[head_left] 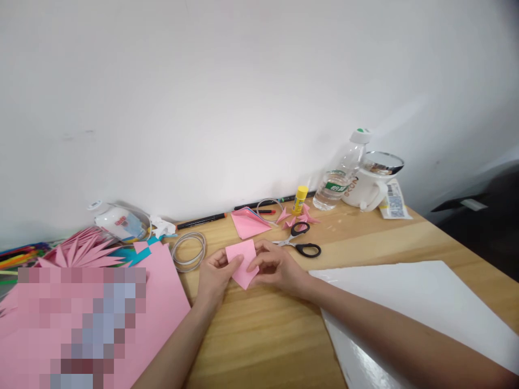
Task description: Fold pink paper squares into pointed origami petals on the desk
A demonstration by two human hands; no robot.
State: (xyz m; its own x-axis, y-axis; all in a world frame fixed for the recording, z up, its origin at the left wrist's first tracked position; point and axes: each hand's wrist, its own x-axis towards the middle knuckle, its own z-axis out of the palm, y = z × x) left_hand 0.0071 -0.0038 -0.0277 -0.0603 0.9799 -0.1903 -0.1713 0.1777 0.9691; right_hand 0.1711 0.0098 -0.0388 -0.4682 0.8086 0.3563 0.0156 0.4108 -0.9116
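A small folded piece of pink paper (242, 258) is held up above the wooden table, one corner pointing down. My left hand (217, 275) pinches its left side, thumb across the front. On the right edge, my right hand (279, 267) grips it with thumb and fingers. Just behind lie a stack of folded pink paper (248, 222) and a pair of scissors (302, 240) with black handles. Small pink paper pieces (302, 219) lie around a yellow glue stick (300, 200), which stands upright.
Pink sheets (162, 286) and fanned pink paper (79, 251) cover the left side, partly pixelated. A white board (389, 292) lies at right. Along the wall are a coiled cable (188, 251), a black marker (201, 220), a water bottle (336, 178) and a white mug (365, 189).
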